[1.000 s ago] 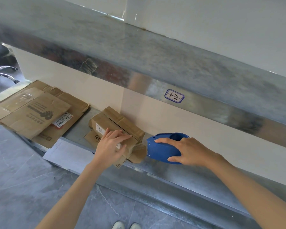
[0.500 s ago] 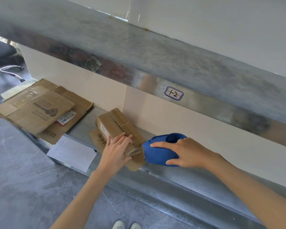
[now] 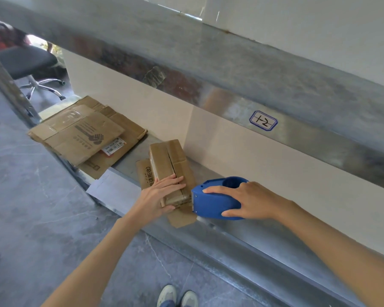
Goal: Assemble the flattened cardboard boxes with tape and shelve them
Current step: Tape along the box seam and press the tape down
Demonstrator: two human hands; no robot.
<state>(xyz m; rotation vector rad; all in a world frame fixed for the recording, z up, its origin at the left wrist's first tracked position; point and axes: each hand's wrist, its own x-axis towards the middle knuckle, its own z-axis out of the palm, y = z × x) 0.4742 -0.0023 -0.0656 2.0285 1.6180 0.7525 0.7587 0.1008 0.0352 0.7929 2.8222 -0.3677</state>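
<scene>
A: Where is the box?

B: The small cardboard box (image 3: pixel 167 165) sits on the lower metal shelf (image 3: pixel 231 235), close to its near edge, with the centre seam facing up and running near to far. The flattened boxes (image 3: pixel 82 134) are stacked well to the left on the same shelf.

A: Hands?

B: The left hand (image 3: pixel 162 196) lies flat across the near end of the box, fingers straight, pressing the flaps down. The right hand (image 3: pixel 251 201) is wrapped over the blue tape dispenser (image 3: pixel 211 202). Its nose is at the box's near right corner, and I cannot tell whether it is touching.

A: Step in hand?

B: Likely starting a strip along the seam (the tape itself doesn't show). To do it well:
- Anchor the tape over the near end first.
- Line the dispenser up with the seam, then draw it straight towards the far end.
- Press with the left hand so the flaps meet and the light box cannot slide.
- Move the fingers off the seam ahead of the tape.
</scene>
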